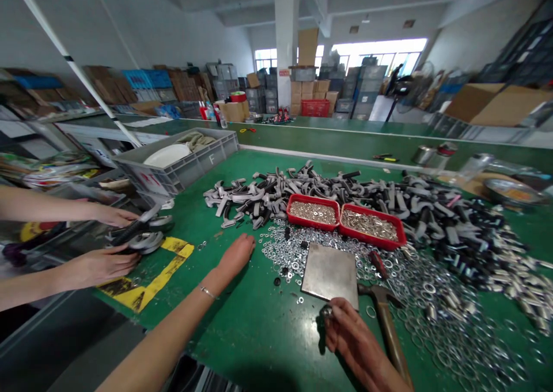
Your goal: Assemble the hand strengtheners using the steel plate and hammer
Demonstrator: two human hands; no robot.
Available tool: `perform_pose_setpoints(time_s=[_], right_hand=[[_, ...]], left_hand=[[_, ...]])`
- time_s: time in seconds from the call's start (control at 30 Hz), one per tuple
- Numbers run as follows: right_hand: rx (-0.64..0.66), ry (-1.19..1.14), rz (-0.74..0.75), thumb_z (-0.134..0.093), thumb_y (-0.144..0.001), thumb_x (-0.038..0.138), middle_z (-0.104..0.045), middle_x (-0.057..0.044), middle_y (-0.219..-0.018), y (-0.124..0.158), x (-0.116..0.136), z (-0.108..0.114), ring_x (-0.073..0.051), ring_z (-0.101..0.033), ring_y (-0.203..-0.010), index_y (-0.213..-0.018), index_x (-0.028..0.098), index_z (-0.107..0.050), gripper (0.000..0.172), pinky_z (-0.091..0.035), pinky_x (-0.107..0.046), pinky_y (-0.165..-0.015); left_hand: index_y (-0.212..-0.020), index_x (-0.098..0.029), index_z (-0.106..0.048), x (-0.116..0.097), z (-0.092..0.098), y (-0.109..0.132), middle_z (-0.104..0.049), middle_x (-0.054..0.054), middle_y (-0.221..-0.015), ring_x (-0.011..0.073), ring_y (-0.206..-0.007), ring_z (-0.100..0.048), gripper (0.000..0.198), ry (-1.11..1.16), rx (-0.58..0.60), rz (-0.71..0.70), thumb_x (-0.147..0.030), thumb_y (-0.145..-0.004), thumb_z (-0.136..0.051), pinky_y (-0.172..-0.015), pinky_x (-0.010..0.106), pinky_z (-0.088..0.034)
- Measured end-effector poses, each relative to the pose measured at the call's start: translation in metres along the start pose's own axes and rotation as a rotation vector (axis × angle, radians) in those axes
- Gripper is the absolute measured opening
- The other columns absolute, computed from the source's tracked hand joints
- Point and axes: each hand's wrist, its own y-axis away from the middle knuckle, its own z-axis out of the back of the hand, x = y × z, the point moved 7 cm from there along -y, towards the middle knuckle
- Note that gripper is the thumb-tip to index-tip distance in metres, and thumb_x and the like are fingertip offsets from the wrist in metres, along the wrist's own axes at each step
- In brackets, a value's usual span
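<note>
**Small metal fitting (326, 311) pinched over the green mat**

Head view: we find the fitting low at 1 o'clock, pinched between thumb and fingers of the right hand (355, 341), just off the corner of a flat steel plate (330, 275). The plate seems placed as a hard working surface, with a wooden-handled hammer (389, 334) just beside the right hand, apparently not gripped. The empty left hand (235, 257) rests on the green mat (268, 334) at 11 o'clock, fingers loosely together. Loose steel washers (294, 259) spread at 12 o'clock. Two red trays (311, 198) keep small parts apart from the heaped black-and-grey fittings (268, 195). At 9 o'clock, a co-worker's hand (101, 267) holds a black-handled part (147, 230).
</note>
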Motion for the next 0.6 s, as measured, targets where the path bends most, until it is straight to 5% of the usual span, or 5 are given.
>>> perform_pose_setpoints(time_s=[0.1, 0.23, 0.37, 0.6], right_hand=[[-0.023, 0.088, 0.031, -0.073, -0.083, 0.040, -0.052, 0.005, -0.067, 0.001, 0.004, 0.005, -0.011, -0.050, -0.058, -0.086, 0.021, -0.058, 0.024, -0.047, -0.027, -0.058], [-0.080, 0.229, 0.052, -0.077, -0.079, 0.041, -0.059, 0.003, -0.072, 0.000, 0.013, 0.011, -0.013, -0.057, -0.065, -0.087, 0.019, -0.060, 0.029, -0.048, -0.030, -0.068], [-0.070, 0.368, 0.136, -0.073, -0.083, 0.043, -0.058, 0.004, -0.064, 0.003, 0.027, 0.006, -0.012, -0.056, -0.058, -0.084, 0.019, -0.061, 0.027, -0.044, -0.026, -0.061], [-0.083, 0.297, 0.157, -0.073, -0.084, 0.040, -0.059, 0.004, -0.067, 0.011, 0.033, 0.002, -0.012, -0.056, -0.058, -0.085, 0.018, -0.061, 0.025, -0.046, -0.025, -0.058]], left_hand=[[-0.096, -0.015, -0.057, -0.028, -0.015, 0.031, -0.065, 0.006, -0.082, 0.0197, -0.074, -0.066, 0.022, 0.456, 0.062, 0.038, -0.034, -0.094, -0.047, -0.073, 0.033, -0.052], [-0.104, -0.012, -0.062, -0.107, -0.061, 0.079, -0.069, 0.006, -0.076, 0.0189, -0.069, -0.068, 0.038, 1.300, 0.331, 0.056, -0.041, -0.081, -0.067, -0.071, 0.033, -0.053], [-0.096, -0.011, -0.067, -0.152, -0.082, 0.096, -0.070, 0.005, -0.075, 0.0147, -0.065, -0.064, 0.030, 1.502, 0.335, 0.120, -0.034, -0.077, -0.074, -0.068, 0.028, -0.050], [-0.092, -0.010, -0.067, -0.164, -0.091, 0.104, -0.067, 0.004, -0.076, 0.0120, -0.067, -0.062, 0.034, 1.699, 0.385, 0.249, -0.031, -0.070, -0.083, -0.066, 0.024, -0.048]])
